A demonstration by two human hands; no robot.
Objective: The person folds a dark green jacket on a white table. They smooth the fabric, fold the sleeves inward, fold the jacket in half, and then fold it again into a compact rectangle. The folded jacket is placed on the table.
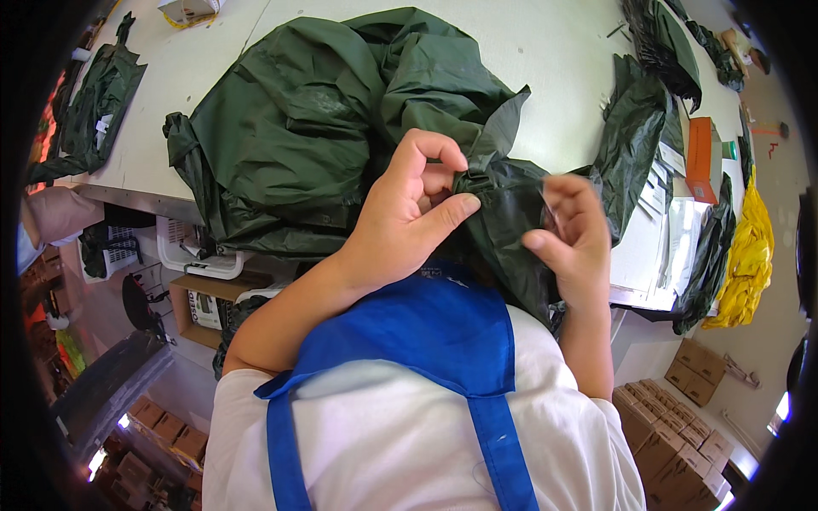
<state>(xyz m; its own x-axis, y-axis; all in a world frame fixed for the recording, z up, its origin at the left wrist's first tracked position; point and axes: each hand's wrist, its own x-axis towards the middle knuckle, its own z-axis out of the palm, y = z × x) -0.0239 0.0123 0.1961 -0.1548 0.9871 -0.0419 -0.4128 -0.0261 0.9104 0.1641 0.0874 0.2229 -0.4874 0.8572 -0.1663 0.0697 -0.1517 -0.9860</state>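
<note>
Bright light floods the tabletop (554, 43) (its straight edges bow); the right fingers (581, 203) are slightly blurred.

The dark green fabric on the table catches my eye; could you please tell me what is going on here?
A person in a blue apron has both bare hands at the crumpled dark green fabric on a white table. The left hand is at a gathered fold; the right hand, blurred, is beside it, fingers curled. Whether either grips firmly is unclear. Another dark green piece lies to the right.

Faintly glossy, wrinkled green fabric (290, 128), perhaps plastic-coated; smooth tabletop (554, 68); matt cloth apron (409, 336).
</note>
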